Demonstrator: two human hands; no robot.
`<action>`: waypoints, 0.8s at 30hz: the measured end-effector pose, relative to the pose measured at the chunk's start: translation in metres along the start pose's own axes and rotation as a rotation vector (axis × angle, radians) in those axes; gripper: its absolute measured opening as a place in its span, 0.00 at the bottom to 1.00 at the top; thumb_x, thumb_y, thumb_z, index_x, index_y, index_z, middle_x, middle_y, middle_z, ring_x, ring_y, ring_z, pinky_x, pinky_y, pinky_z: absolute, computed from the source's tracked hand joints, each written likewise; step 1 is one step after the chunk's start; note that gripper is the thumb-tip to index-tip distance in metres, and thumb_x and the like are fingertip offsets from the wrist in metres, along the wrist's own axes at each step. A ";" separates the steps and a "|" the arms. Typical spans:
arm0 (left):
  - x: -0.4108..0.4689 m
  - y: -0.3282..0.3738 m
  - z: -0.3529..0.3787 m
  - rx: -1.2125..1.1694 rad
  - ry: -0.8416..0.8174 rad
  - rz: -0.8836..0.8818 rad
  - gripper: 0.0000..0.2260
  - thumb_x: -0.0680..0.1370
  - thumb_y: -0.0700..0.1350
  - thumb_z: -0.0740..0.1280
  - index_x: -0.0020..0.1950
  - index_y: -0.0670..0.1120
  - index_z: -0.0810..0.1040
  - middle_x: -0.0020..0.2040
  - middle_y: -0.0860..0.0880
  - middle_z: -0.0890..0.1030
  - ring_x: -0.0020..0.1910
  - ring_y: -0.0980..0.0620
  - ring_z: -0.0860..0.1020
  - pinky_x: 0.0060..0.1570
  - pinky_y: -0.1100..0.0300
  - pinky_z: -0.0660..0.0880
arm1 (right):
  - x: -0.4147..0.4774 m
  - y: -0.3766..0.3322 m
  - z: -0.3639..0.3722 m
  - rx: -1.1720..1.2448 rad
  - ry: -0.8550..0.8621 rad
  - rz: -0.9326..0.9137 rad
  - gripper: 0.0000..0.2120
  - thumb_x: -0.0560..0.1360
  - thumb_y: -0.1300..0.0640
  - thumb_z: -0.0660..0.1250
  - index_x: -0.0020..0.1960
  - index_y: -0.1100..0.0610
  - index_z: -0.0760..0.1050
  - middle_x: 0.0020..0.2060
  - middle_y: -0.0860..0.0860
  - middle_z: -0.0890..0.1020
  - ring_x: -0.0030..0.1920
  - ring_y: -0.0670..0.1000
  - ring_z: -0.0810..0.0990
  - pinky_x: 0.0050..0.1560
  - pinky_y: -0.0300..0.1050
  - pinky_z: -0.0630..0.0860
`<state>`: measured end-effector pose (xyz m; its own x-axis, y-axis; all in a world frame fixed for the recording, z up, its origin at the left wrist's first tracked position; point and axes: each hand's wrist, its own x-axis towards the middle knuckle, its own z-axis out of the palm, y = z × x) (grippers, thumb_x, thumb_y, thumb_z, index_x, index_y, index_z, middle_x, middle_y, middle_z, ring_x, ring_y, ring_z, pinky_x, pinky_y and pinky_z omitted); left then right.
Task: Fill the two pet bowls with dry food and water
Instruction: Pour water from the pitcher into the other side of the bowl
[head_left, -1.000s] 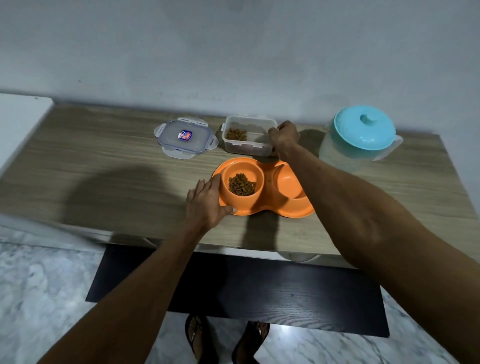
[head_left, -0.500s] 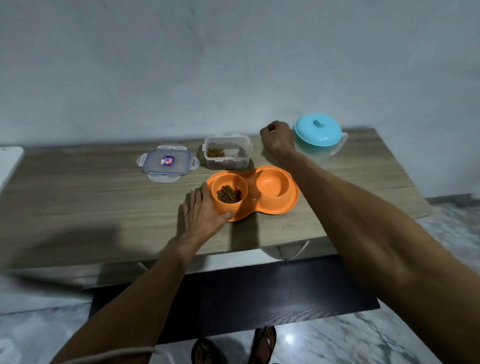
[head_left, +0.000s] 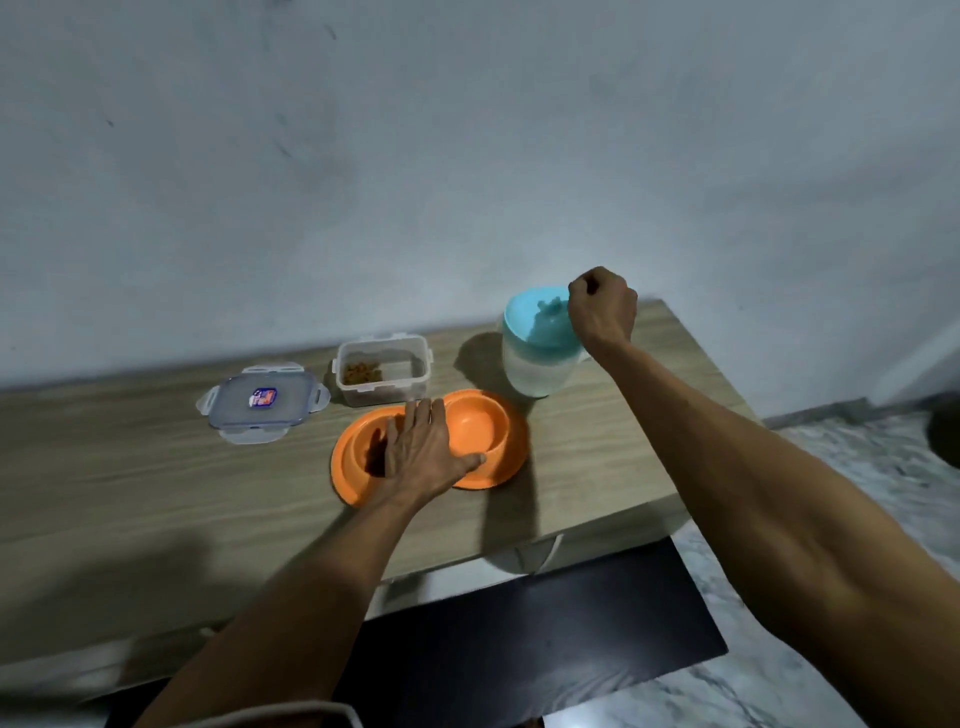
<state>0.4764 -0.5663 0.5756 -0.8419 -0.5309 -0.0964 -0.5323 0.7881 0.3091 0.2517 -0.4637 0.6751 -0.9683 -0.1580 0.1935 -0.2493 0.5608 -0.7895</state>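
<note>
An orange double pet bowl (head_left: 349, 483) sits on the wooden table (head_left: 156, 499). My left hand (head_left: 422, 451) lies flat across its middle with straight fingers, covering most of the left bowl and its dark kibble. The right bowl (head_left: 480, 431) looks empty. Behind it stands a clear water pitcher (head_left: 537, 371) with a turquoise lid (head_left: 535, 317). My right hand (head_left: 602, 309) hovers at the lid's right edge, fingers curled into a fist, with nothing visible in it. A clear food container (head_left: 384, 371) with a little kibble stands open behind the bowls.
The container's clear lid (head_left: 262, 402) with a sticker lies flat to the left of the container. The table's right end is just past the pitcher. A wall runs close behind. A dark mat (head_left: 545, 654) lies on the marble floor below the front edge.
My left hand slid from the bowl's left rim onto its middle. My right hand moved right from beside the food container to the pitcher's lid. The camera swung and tilted up.
</note>
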 end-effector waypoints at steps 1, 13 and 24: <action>0.005 0.005 0.003 0.014 -0.007 -0.017 0.46 0.70 0.67 0.67 0.79 0.44 0.55 0.79 0.43 0.59 0.79 0.43 0.53 0.75 0.41 0.54 | 0.008 0.010 -0.002 -0.001 0.004 0.033 0.11 0.77 0.56 0.60 0.48 0.60 0.80 0.43 0.53 0.81 0.45 0.54 0.77 0.45 0.43 0.71; 0.019 0.012 0.035 0.028 -0.047 -0.208 0.56 0.63 0.74 0.67 0.80 0.43 0.51 0.80 0.43 0.56 0.80 0.43 0.50 0.75 0.38 0.46 | 0.047 0.073 0.034 0.494 -0.083 0.524 0.16 0.74 0.46 0.63 0.33 0.54 0.75 0.34 0.50 0.80 0.42 0.56 0.81 0.48 0.50 0.76; 0.013 0.007 0.039 -0.027 -0.034 -0.215 0.53 0.64 0.74 0.67 0.78 0.44 0.55 0.79 0.45 0.59 0.80 0.44 0.49 0.74 0.36 0.47 | 0.047 0.085 0.043 0.569 -0.099 0.643 0.08 0.63 0.56 0.72 0.31 0.57 0.76 0.31 0.51 0.80 0.31 0.51 0.75 0.31 0.44 0.71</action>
<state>0.4582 -0.5559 0.5393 -0.7124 -0.6742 -0.1949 -0.6975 0.6492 0.3035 0.1863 -0.4587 0.5921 -0.9061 -0.0346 -0.4217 0.4182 0.0778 -0.9050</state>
